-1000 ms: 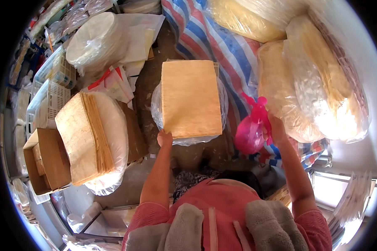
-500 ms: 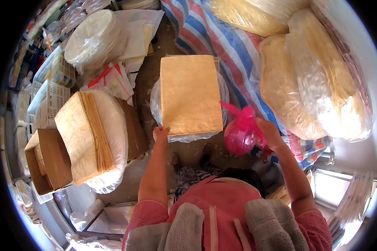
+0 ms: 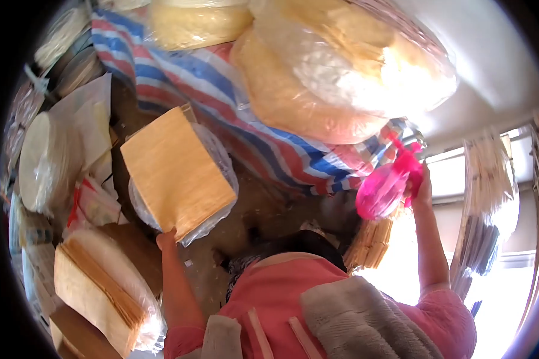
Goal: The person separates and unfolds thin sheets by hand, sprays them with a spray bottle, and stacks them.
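My left hand pinches the near corner of a tan rectangular sheet, which looks like thick paper. The sheet lies flat over a round plastic-wrapped bundle, whose edges stick out around it. Far to the right, my right hand is closed around a bright pink plastic bag. The bag is translucent and bulges; its contents cannot be made out. It hangs clear of the sheet, near the bright window.
A striped tarp runs behind the sheet, with large plastic-wrapped bundles on it. At lower left stands a stack of tan sheets beside a cardboard box. Round white discs sit further left. Hanging strips line the window.
My view has swung right, so the sheet appears further left and tilted. My right hand has carried the pink bag away from the sheet to the right. My left hand still grips the sheet's corner.
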A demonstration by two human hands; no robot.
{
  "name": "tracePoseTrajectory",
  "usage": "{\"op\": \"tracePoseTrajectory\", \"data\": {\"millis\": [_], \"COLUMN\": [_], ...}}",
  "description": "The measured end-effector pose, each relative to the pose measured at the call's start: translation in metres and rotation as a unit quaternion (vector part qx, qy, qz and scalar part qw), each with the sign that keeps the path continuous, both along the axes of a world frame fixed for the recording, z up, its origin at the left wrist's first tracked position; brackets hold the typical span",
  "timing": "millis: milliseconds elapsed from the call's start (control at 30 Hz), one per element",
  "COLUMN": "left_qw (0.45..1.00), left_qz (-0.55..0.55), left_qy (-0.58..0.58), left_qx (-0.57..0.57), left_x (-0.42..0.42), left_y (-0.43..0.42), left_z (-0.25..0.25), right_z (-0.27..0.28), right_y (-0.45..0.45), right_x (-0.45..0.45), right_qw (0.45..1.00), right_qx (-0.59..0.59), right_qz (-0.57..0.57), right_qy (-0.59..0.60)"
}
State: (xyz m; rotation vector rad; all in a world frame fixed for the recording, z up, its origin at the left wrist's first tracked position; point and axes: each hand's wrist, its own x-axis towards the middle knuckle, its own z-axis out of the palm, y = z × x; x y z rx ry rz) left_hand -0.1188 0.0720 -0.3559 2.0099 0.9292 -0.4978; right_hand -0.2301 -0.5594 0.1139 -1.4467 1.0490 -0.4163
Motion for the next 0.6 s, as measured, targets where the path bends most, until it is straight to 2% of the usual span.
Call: {"op": "tracePoseTrajectory", "data": {"millis": [100, 133, 200, 233, 300, 333, 367, 400, 433, 467, 500, 533, 567, 600], "left_qw": [1.0, 0.998, 0.99, 0.984, 0.982, 0.979, 0.994, 0.998, 0.99, 0.977, 0.953, 0.992, 0.993, 0.998], "left_qz": [0.019, 0.052, 0.124, 0.142, 0.116, 0.114, 0.084, 0.008, -0.12, -0.167, -0.207, -0.043, -0.073, -0.024], "left_qy": [0.009, 0.018, 0.039, 0.046, 0.019, 0.001, 0.004, 0.013, 0.066, 0.062, 0.062, -0.027, -0.004, -0.04], "left_qx": [0.017, -0.009, -0.059, -0.099, -0.149, -0.171, -0.068, -0.062, 0.034, 0.121, 0.211, 0.112, 0.095, 0.046], "left_x": [0.003, 0.005, 0.004, 0.003, -0.001, -0.005, -0.006, -0.009, -0.013, -0.014, -0.014, -0.027, -0.011, -0.015], "left_y": [0.017, 0.011, -0.005, -0.005, -0.003, 0.0, -0.003, 0.005, 0.027, 0.024, 0.02, 0.019, -0.012, -0.015], "left_z": [-0.034, -0.022, 0.035, 0.039, 0.05, 0.057, 0.053, 0.043, -0.001, -0.008, -0.011, -0.04, 0.056, 0.046], "right_z": [0.003, -0.001, -0.003, -0.01, -0.034, -0.047, -0.062, -0.075, -0.079, -0.072, -0.085, -0.051, -0.062, -0.079], "right_y": [-0.052, -0.074, -0.093, -0.106, -0.136, -0.141, -0.152, -0.161, -0.178, -0.171, -0.225, -0.151, -0.188, -0.244], "right_x": [0.006, 0.009, 0.028, 0.036, 0.054, 0.064, 0.069, 0.078, 0.078, 0.076, 0.057, 0.056, 0.031, 0.004], "right_qw": [0.989, 0.985, 0.976, 0.971, 0.962, 0.948, 0.943, 0.94, 0.947, 0.956, 0.964, 0.994, 0.995, 0.991], "right_qx": [-0.039, -0.031, -0.021, -0.02, -0.009, 0.0, 0.008, -0.074, -0.085, -0.061, -0.007, -0.051, -0.06, -0.066], "right_qz": [-0.098, -0.11, -0.137, -0.132, -0.108, -0.045, -0.011, -0.007, 0.032, 0.055, 0.131, 0.026, -0.073, -0.082], "right_qy": [-0.101, -0.13, -0.17, -0.196, -0.249, -0.315, -0.331, -0.334, -0.309, -0.281, -0.232, -0.091, 0.031, 0.082]}}
